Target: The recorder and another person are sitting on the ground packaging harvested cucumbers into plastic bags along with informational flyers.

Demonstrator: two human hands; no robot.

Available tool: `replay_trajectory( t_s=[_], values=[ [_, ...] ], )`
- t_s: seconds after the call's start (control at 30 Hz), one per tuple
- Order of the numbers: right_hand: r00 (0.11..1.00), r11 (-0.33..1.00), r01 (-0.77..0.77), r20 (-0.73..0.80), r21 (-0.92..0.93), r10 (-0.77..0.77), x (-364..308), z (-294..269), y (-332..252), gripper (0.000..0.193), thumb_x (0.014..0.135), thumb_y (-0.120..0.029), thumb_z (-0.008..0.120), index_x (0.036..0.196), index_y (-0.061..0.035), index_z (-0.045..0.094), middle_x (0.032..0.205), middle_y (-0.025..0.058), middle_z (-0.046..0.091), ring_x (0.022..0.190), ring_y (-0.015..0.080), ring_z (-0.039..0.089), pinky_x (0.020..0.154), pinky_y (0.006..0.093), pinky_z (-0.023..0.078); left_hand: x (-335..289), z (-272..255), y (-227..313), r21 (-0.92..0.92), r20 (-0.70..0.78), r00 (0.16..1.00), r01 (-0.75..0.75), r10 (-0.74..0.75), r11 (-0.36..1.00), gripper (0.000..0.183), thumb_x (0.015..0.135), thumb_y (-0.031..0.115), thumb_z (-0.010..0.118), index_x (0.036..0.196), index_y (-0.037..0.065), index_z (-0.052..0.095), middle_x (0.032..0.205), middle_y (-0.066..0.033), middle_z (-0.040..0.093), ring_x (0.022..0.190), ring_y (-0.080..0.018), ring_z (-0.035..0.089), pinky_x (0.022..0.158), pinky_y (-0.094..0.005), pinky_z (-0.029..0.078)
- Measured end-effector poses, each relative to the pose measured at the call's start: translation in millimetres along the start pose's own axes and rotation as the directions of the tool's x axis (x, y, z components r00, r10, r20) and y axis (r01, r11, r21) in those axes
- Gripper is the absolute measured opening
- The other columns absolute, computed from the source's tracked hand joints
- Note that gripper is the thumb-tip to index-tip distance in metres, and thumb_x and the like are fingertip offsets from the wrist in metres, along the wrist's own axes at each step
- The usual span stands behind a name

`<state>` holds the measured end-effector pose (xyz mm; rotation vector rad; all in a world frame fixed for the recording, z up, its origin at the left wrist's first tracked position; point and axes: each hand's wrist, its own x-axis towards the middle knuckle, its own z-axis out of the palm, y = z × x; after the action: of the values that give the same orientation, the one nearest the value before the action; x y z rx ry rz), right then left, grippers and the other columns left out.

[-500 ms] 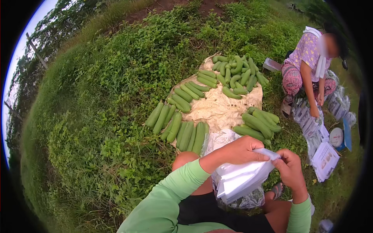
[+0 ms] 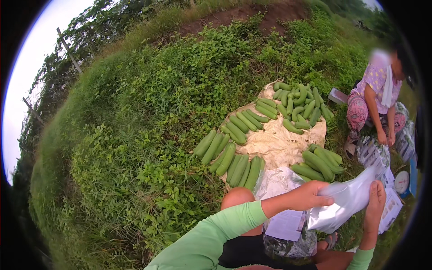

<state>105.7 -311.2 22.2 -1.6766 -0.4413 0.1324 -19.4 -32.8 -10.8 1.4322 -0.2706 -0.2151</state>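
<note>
Between my two hands stretches a thin translucent plastic bag [image 2: 340,204], bright with reflected light. My left hand [image 2: 310,196] is closed on its left edge, the thumb lying on top. On the other side my right hand [image 2: 375,200] grips the bag's right edge, fingers upward. Below them, by my knees, lies a clear plastic bag [image 2: 290,247] with a white printed sheet [image 2: 285,225] on it. Just beyond my hands, long green gourds [image 2: 320,163] lie in a pile; others [image 2: 245,171] are lined up to the left.
A tan cloth [image 2: 274,150] is spread under the gourds, with more gourds [image 2: 299,105] heaped at its far end. At the right a person [image 2: 375,96] squats over packed plastic bags [image 2: 373,153]. A round dial scale [image 2: 401,182] stands nearby. Green weeds [image 2: 135,148] surround the cloth.
My hands have moved farther apart, the right one outward, and the plastic between them has spread from a folded bundle. The printed sheet below is now uncovered. The whole view has shifted.
</note>
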Motion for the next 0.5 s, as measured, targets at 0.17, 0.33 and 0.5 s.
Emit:
replay_trajectory(
  t_s=[0.17, 0.33, 0.5],
  values=[
    [0.999, 0.999, 0.007, 0.035, 0.042, -0.008, 5, 24, 7, 0.027, 0.114, -0.029, 0.054, 0.1, -0.0068, 0.058, 0.09, -0.0063, 0.051, 0.084, 0.0039, 0.044, 0.076, 0.0217, 0.038, 2, 18, 5, -0.017, -0.085, 0.994, -0.065, 0.063, 0.998, 0.066, 0.091, 0.046, 0.085, 0.133, 0.001, 0.062, 0.112, -0.0046, 0.069, 0.106, -0.0133, 0.063, 0.094, -0.0318, 0.052],
    [0.994, 0.981, 0.094, 0.067, -0.168, -0.084, 4, 27, 8, 0.026, 0.114, -0.026, 0.053, 0.101, -0.0041, 0.057, 0.091, -0.0048, 0.051, 0.085, 0.005, 0.043, 0.076, 0.0215, 0.038, 3, 33, 0, 0.001, -0.167, 0.977, -0.138, 0.136, 0.99, 0.082, 0.084, 0.052, 0.09, 0.138, 0.0, 0.056, 0.118, -0.0093, 0.068, 0.112, -0.018, 0.063, 0.101, -0.0337, 0.05],
    [0.991, 0.992, 0.072, 0.12, -0.103, -0.059, 7, 19, 11, 0.024, 0.11, -0.024, 0.058, 0.115, -0.0005, 0.059, 0.102, 0.0011, 0.058, 0.091, 0.0111, 0.05, 0.083, 0.0267, 0.044, 7, 37, -1, -0.035, -0.131, 0.991, 0.037, -0.041, 0.999, 0.053, 0.099, 0.037, 0.077, 0.134, 0.0, 0.061, 0.116, -0.0046, 0.071, 0.105, -0.0111, 0.063, 0.093, -0.03, 0.052]
  ],
)
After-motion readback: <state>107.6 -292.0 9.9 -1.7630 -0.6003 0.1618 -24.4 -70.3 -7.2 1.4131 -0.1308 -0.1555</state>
